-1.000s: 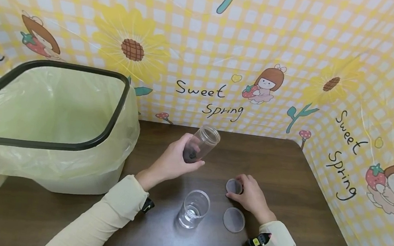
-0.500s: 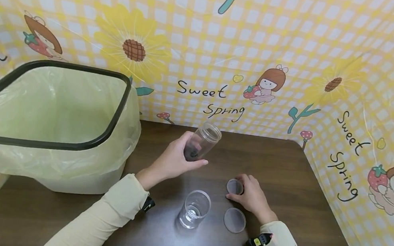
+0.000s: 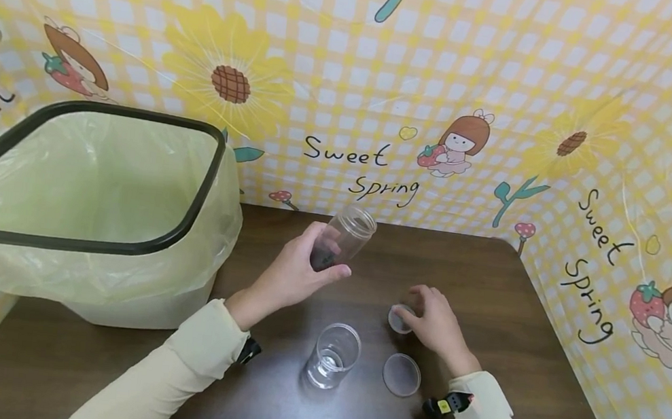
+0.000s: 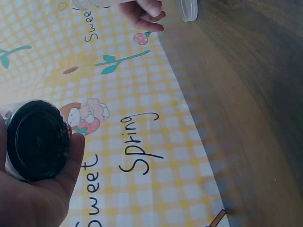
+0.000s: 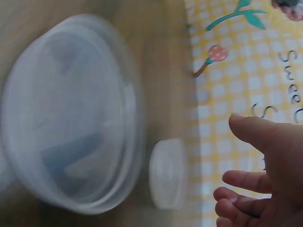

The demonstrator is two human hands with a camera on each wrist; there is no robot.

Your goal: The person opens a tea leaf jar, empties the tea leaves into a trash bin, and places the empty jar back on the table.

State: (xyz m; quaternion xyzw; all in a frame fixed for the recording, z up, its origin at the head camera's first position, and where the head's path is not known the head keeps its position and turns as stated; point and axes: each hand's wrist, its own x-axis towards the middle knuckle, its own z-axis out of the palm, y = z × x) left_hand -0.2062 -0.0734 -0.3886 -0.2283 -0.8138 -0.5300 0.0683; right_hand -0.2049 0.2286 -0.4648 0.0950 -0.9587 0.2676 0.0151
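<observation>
My left hand [image 3: 287, 274] grips a clear jar [image 3: 350, 233] without a lid, raised over the table and tilted, its mouth toward the upper right. Dark contents [image 3: 323, 257] lie in its bottom, which looks like a black disc in the left wrist view. My right hand [image 3: 439, 328] hovers beside and above a small clear lid [image 3: 398, 320] on the table. The right wrist view shows that hand's fingers [image 5: 248, 181] loosely extended, apart from the small lid. A larger round clear lid [image 3: 401, 375] lies nearer me. Left of it an open clear jar [image 3: 334, 356] stands upright.
A large bin [image 3: 137, 311] with a pale green liner and black rim stands at the left on the dark wooden table [image 3: 459, 267]. A yellow checked cloth [image 3: 328, 51] covers the walls behind and to the right.
My right hand has let go of the small lid and risen a little, leaving it on the table. The left hand keeps the jar tilted, barely moving.
</observation>
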